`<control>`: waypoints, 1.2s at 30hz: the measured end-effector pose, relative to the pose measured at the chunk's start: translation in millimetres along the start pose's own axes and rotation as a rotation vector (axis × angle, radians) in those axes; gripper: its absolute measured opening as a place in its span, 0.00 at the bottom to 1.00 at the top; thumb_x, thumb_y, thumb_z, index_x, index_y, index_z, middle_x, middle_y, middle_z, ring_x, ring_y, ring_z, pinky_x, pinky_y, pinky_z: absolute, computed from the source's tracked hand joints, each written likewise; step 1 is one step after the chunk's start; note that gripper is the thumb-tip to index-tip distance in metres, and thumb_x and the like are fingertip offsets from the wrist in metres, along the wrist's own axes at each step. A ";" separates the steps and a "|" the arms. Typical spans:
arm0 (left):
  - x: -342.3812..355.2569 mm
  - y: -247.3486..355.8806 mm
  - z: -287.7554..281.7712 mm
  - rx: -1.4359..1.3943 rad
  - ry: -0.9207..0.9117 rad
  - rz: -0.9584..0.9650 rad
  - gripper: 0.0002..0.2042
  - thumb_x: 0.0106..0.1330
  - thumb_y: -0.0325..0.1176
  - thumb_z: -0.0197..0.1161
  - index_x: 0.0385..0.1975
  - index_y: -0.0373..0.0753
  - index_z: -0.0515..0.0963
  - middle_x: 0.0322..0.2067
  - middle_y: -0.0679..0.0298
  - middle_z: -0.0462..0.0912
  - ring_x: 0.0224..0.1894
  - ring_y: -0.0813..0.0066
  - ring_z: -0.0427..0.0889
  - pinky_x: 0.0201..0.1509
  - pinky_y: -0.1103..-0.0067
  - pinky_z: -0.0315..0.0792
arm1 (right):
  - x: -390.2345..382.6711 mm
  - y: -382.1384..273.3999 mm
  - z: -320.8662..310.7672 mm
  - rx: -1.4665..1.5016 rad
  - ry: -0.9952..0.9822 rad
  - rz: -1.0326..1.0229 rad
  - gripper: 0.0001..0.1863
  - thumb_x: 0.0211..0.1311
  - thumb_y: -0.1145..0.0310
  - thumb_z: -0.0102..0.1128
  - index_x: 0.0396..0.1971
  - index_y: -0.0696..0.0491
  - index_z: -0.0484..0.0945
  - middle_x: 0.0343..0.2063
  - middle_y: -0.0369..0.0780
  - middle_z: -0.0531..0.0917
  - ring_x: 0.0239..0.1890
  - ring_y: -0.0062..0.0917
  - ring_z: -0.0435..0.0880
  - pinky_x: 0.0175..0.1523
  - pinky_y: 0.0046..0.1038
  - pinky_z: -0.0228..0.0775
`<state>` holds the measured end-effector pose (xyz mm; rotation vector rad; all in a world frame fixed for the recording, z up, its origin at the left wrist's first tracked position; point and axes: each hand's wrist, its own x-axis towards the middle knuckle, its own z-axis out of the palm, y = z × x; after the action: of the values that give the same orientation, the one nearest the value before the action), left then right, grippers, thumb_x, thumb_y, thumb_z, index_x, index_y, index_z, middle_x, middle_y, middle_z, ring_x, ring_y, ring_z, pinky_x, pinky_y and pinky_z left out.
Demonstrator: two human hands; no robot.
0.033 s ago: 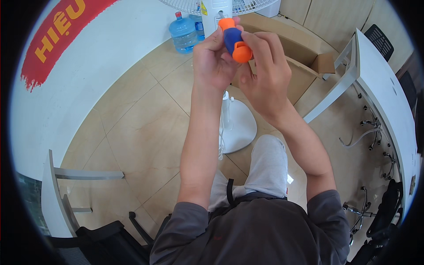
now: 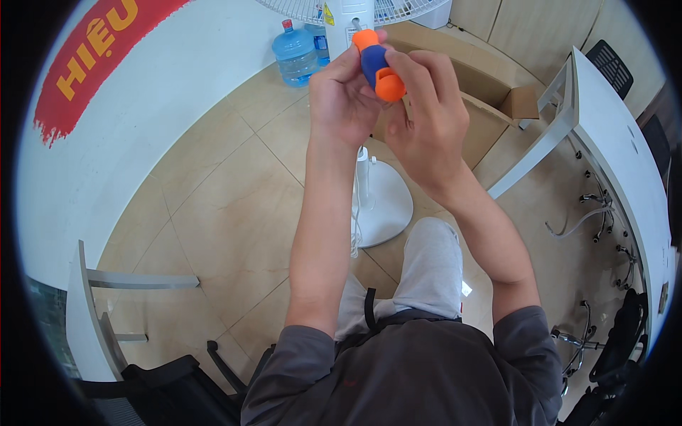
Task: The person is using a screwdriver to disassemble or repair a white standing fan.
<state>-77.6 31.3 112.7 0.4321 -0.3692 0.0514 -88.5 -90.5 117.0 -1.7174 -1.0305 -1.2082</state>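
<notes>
A screwdriver (image 2: 374, 65) with a chunky orange and blue handle slants up to the white rear housing of a fan (image 2: 348, 13). Its short metal shaft meets a small hole in that housing; the very tip is hidden. My left hand (image 2: 339, 99) closes on the upper end of the handle, thumb against the orange collar. From the other side, the fingers of my right hand (image 2: 433, 106) pinch the handle near its orange butt end. Below my wrists stands the fan's white round base (image 2: 387, 206), a pale cord hanging beside the pole.
Behind my hands lies an open cardboard box (image 2: 483, 74). A blue water bottle (image 2: 295, 55) stands on the tiles by the left wall. White desks (image 2: 614, 135) flank me, with a black chair (image 2: 170, 390) at lower left and chair bases at right.
</notes>
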 end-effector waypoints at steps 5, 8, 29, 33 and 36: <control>-3.8 6.8 10.5 0.433 0.071 0.067 0.19 0.70 0.36 0.48 0.53 0.28 0.66 0.39 0.55 0.77 0.40 0.72 0.79 0.43 0.76 0.75 | 2.7 3.4 -3.9 -0.004 0.014 -0.142 0.26 0.36 0.89 0.56 0.43 0.57 0.75 0.41 0.45 0.69 0.33 0.32 0.76 0.33 0.29 0.71; -2.2 13.4 10.0 0.376 0.098 -0.001 0.16 0.68 0.38 0.53 0.44 0.30 0.74 0.35 0.61 0.79 0.39 0.71 0.78 0.42 0.77 0.74 | 2.0 -1.5 -6.1 0.015 -0.122 -0.066 0.27 0.37 0.89 0.56 0.44 0.56 0.75 0.42 0.45 0.68 0.33 0.33 0.76 0.34 0.30 0.71; 0.7 12.3 -0.2 0.194 -0.054 -0.088 0.18 0.70 0.40 0.49 0.49 0.30 0.69 0.42 0.58 0.77 0.43 0.70 0.78 0.45 0.76 0.74 | 6.6 -10.7 -1.8 -0.140 -0.045 -0.208 0.28 0.33 0.90 0.56 0.40 0.51 0.78 0.45 0.43 0.72 0.41 0.35 0.73 0.38 0.28 0.70; 1.7 -0.4 4.3 0.042 -0.055 -0.042 0.18 0.70 0.38 0.49 0.50 0.31 0.69 0.41 0.58 0.78 0.42 0.70 0.79 0.44 0.75 0.75 | 4.3 -12.5 -3.2 0.023 0.070 0.029 0.27 0.34 0.90 0.56 0.40 0.53 0.77 0.44 0.43 0.72 0.40 0.35 0.73 0.38 0.28 0.70; -1.7 -3.8 6.4 0.028 -0.024 -0.025 0.17 0.70 0.39 0.48 0.49 0.32 0.70 0.39 0.58 0.79 0.40 0.69 0.80 0.45 0.74 0.75 | 6.4 -8.4 -10.0 -0.011 -0.005 -0.042 0.26 0.35 0.91 0.55 0.40 0.54 0.77 0.43 0.43 0.72 0.41 0.36 0.73 0.38 0.28 0.69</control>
<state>-80.9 25.3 115.9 0.4647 -0.3870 0.0272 -98.0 -95.4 126.7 -1.7159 -1.0690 -1.2386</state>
